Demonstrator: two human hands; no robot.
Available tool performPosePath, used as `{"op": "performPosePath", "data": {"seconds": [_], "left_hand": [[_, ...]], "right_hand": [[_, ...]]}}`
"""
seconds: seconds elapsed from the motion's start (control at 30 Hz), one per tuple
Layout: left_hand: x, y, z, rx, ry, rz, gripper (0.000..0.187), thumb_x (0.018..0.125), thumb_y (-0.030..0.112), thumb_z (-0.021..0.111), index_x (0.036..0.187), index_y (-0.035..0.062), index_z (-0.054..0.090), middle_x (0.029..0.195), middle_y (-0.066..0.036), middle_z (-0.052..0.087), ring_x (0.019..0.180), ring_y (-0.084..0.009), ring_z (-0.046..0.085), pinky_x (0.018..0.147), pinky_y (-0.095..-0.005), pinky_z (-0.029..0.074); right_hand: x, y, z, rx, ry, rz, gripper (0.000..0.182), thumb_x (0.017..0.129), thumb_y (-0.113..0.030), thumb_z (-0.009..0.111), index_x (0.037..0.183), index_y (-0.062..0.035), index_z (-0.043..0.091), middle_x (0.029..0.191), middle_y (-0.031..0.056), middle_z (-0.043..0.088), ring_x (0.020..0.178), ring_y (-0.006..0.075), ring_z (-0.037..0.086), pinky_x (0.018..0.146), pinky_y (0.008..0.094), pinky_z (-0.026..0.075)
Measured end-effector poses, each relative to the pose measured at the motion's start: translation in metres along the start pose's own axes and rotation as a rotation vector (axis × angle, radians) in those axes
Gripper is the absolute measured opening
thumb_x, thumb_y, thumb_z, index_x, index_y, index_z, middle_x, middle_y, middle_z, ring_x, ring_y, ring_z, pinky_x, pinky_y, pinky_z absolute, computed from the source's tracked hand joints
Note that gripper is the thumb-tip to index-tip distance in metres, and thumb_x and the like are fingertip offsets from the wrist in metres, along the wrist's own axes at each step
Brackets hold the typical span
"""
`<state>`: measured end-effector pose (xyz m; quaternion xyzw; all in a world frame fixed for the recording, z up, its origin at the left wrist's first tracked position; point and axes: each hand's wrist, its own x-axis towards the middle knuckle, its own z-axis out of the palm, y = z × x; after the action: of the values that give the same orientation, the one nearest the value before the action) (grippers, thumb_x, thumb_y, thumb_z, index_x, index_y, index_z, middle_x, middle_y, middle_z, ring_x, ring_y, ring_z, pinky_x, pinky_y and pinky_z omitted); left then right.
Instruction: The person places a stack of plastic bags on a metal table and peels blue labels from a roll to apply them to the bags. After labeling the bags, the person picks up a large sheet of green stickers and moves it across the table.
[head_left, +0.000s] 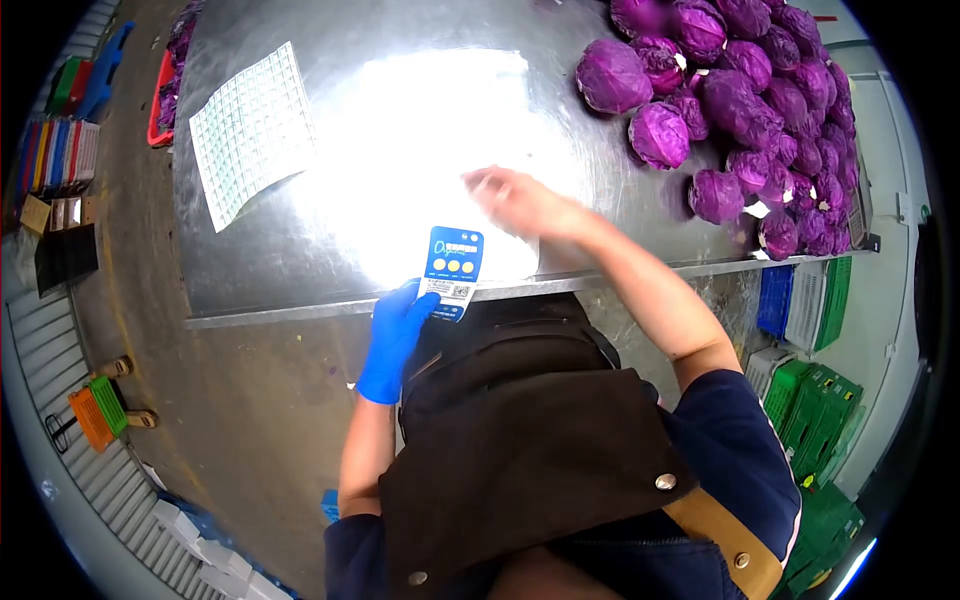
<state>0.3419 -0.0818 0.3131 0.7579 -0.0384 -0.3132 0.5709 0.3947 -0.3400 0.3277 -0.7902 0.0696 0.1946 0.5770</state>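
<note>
My left hand [402, 335], in a blue glove, is closed on the lower edge of a blue-and-white printed card [452, 268]. The card shows yellow round marks and a QR code, and it is held at the front edge of a shiny metal table [330, 270]. My right hand [525, 203] is bare and hovers over the bright glare on the table, just beyond the card. Motion blurs its fingers, so whether they hold anything cannot be made out. A sheet with a green-and-white grid print [253, 135] lies on the table to the left.
A large heap of red cabbages [765, 110] covers the right end of the table. Green crates [822, 415] are stacked beyond it at right. On the left floor stand a red crate [160, 100] and an orange-and-green platform [98, 412].
</note>
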Motion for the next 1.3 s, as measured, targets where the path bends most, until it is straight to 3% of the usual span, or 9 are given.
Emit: {"op": "performPosePath", "data": {"seconds": [0.07, 0.43, 0.57, 0.67, 0.7, 0.83, 0.93, 1.23, 1.3], "left_hand": [[-0.005, 0.000, -0.002, -0.023, 0.017, -0.040, 0.032, 0.090, 0.020, 0.060, 0.113, -0.0023, 0.062, 0.095, -0.010, 0.068, 0.089, -0.0161, 0.062, 0.081, -0.0296, 0.048], [-0.012, -0.002, 0.013, 0.085, 0.292, -0.169, 0.020, 0.083, 0.018, 0.070, 0.088, -0.0006, 0.066, 0.076, -0.007, 0.065, 0.063, -0.0097, 0.054, 0.057, -0.0299, 0.044], [-0.030, -0.005, -0.003, -0.271, 0.106, -0.384, 0.036, 0.081, 0.014, 0.071, 0.109, -0.0073, 0.063, 0.096, -0.012, 0.069, 0.086, -0.0171, 0.065, 0.077, -0.0287, 0.051], [-0.019, -0.004, 0.003, 0.089, 0.125, -0.061, 0.032, 0.082, 0.018, 0.069, 0.105, -0.0046, 0.066, 0.114, -0.013, 0.063, 0.102, -0.0179, 0.060, 0.087, -0.0318, 0.048], [-0.008, 0.001, 0.004, -0.011, -0.020, 0.057, 0.036, 0.081, 0.019, 0.070, 0.108, -0.0048, 0.065, 0.132, -0.015, 0.053, 0.123, -0.0232, 0.047, 0.100, -0.0356, 0.039], [0.017, -0.035, 0.008, 0.274, -0.149, 0.118, 0.043, 0.081, 0.020, 0.069, 0.117, -0.0020, 0.061, 0.141, -0.015, 0.044, 0.139, -0.0322, 0.026, 0.108, -0.0374, 0.029], [0.016, -0.042, 0.013, 0.223, -0.049, 0.141, 0.023, 0.077, 0.011, 0.073, 0.095, -0.0036, 0.069, 0.138, -0.020, 0.046, 0.135, -0.0321, 0.034, 0.103, -0.0389, 0.037], [-0.001, -0.002, 0.014, 0.018, 0.017, 0.181, 0.030, 0.080, 0.009, 0.070, 0.107, -0.0038, 0.065, 0.116, -0.014, 0.062, 0.103, -0.0233, 0.061, 0.089, -0.0311, 0.047], [0.000, -0.012, 0.015, 0.053, 0.023, 0.187, 0.031, 0.081, 0.009, 0.070, 0.109, -0.0035, 0.064, 0.112, -0.014, 0.063, 0.100, -0.0220, 0.062, 0.087, -0.0306, 0.048]], "right_hand": [[-0.016, -0.003, 0.019, 0.115, -0.354, -0.136, 0.026, 0.090, -0.015, 0.062, 0.114, -0.0057, 0.062, 0.089, 0.0051, 0.067, 0.073, 0.0087, 0.059, 0.070, 0.0277, 0.051], [-0.034, -0.011, 0.034, -0.399, -0.061, -0.391, 0.018, 0.085, -0.024, 0.067, 0.093, -0.0080, 0.068, 0.074, 0.0146, 0.065, 0.063, 0.0284, 0.063, 0.061, 0.0324, 0.050], [0.016, 0.014, -0.019, -0.430, 0.206, -0.198, 0.025, 0.088, -0.030, 0.062, 0.092, -0.0053, 0.066, 0.076, 0.0124, 0.067, 0.070, 0.0225, 0.067, 0.064, 0.0317, 0.050], [0.035, 0.033, 0.000, -0.624, 0.179, -0.430, 0.038, 0.081, -0.035, 0.069, 0.105, -0.0067, 0.062, 0.088, 0.0112, 0.066, 0.079, 0.0288, 0.065, 0.070, 0.0366, 0.051], [0.038, 0.043, 0.012, -0.721, 0.138, -0.455, 0.047, 0.076, -0.037, 0.072, 0.111, -0.0084, 0.059, 0.095, 0.0108, 0.063, 0.084, 0.0300, 0.063, 0.073, 0.0384, 0.051], [0.015, 0.043, 0.019, -0.774, 0.219, -0.416, 0.051, 0.071, -0.033, 0.075, 0.112, -0.0100, 0.057, 0.103, 0.0090, 0.055, 0.091, 0.0305, 0.059, 0.073, 0.0402, 0.049], [-0.009, 0.048, -0.002, -0.762, 0.189, -0.558, 0.047, 0.071, -0.032, 0.074, 0.110, -0.0118, 0.057, 0.100, 0.0074, 0.054, 0.089, 0.0290, 0.057, 0.074, 0.0392, 0.047], [0.026, 0.087, -0.019, -0.662, -0.037, -0.550, 0.026, 0.086, -0.031, 0.062, 0.079, -0.0061, 0.064, 0.069, 0.0056, 0.057, 0.073, 0.0222, 0.057, 0.067, 0.0371, 0.045], [0.031, 0.071, -0.024, -0.284, -0.076, -0.260, 0.027, 0.090, -0.028, 0.057, 0.080, -0.0035, 0.064, 0.070, 0.0060, 0.061, 0.070, 0.0191, 0.059, 0.065, 0.0359, 0.047]]}}
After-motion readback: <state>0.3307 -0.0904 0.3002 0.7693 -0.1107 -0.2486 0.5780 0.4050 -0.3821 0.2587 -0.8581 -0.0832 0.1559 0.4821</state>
